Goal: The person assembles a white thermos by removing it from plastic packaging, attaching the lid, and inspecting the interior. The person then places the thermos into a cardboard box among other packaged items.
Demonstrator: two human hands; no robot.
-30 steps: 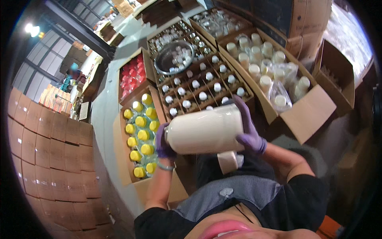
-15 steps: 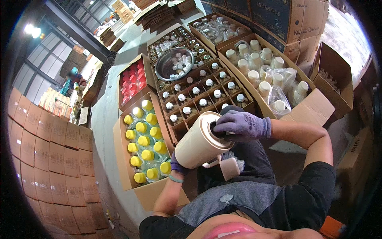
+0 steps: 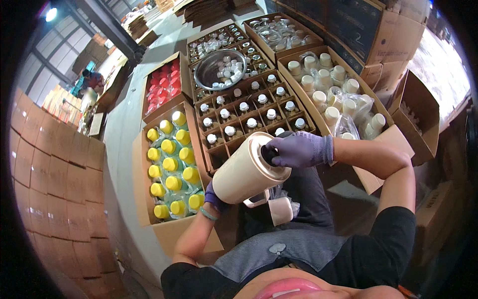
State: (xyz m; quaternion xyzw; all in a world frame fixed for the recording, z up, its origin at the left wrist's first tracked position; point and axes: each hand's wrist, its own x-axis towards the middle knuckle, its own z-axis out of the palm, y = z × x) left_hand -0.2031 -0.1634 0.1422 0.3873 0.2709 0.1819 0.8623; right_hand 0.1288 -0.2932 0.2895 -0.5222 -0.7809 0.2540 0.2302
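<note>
My left hand [image 3: 216,198], in a purple glove, supports a large cream vacuum jug [image 3: 242,174] from its lower left side. The jug lies tilted over my lap, its round end with a dark opening facing my right, its handle turned down toward me. At that opening my right hand [image 3: 298,149], in a purple-grey glove, has its fingers closed around a dark round part [image 3: 269,153], which looks like a stopper or neck piece. Below the handle sits a cream cup-shaped piece [image 3: 281,211] with some clear plastic. My left palm is hidden behind the jug.
Ahead stands a divided carton [image 3: 232,143] of white-capped bottles, with a metal bowl [image 3: 198,74] of white caps on it. Yellow-topped bottles [image 3: 173,183] and red-topped ones [image 3: 163,87] fill cartons at left. Cream-topped bottles [image 3: 331,114] stand at right. Stacked cartons [image 3: 59,184] line the left.
The jug and both hands have shifted slightly left in the picture as the view moved. My right hand stays at the jug's opening.
</note>
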